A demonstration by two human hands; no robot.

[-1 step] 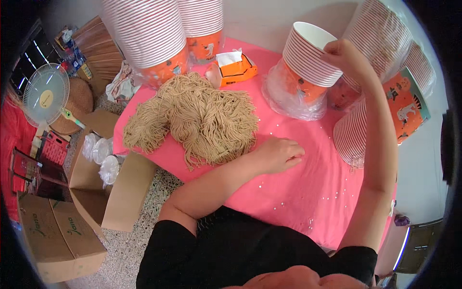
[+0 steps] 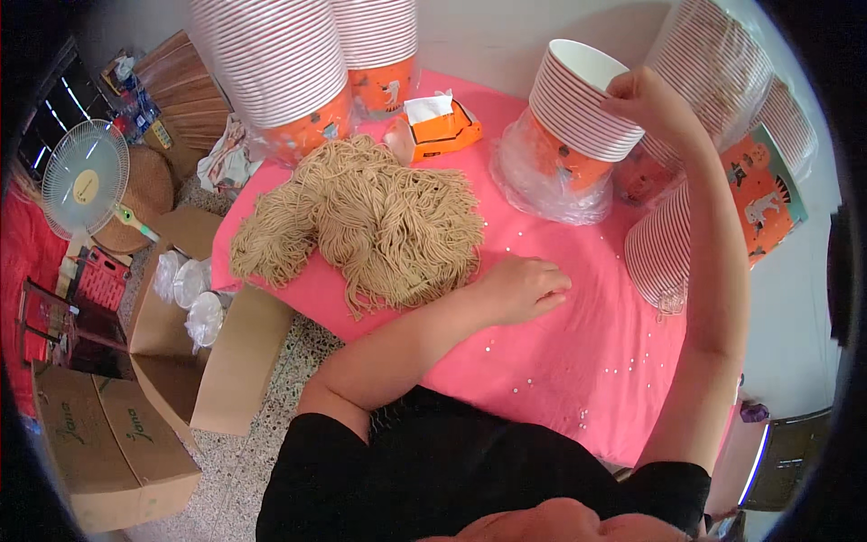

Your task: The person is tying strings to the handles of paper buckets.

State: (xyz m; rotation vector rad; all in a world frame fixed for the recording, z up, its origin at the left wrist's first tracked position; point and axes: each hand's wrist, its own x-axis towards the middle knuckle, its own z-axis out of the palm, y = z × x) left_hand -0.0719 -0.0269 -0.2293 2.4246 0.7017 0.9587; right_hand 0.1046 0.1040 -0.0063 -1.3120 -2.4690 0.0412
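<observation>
My right hand (image 2: 637, 95) pinches the rim of the top paper bucket (image 2: 578, 61) in a nested stack at the table's far right. The buckets are white with orange printed sides, and a crumpled clear plastic bag (image 2: 542, 194) is bunched around the stack's foot. Low on the pink tablecloth (image 2: 569, 361), in the middle, rests my left hand (image 2: 526, 291). Its fingers are curled in, with nothing visible in them. Just left of it lies a large heap of tan yarn-like strands (image 2: 388, 221).
Tall bucket stacks (image 2: 280, 54) stand at the back left, beside an orange tissue pack (image 2: 442, 135). Another bucket stack (image 2: 655, 253) lies tipped at the right, near my forearm. Small white beads (image 2: 515, 390) dot the cloth. An open carton (image 2: 239, 361) and a fan (image 2: 86, 176) stand left.
</observation>
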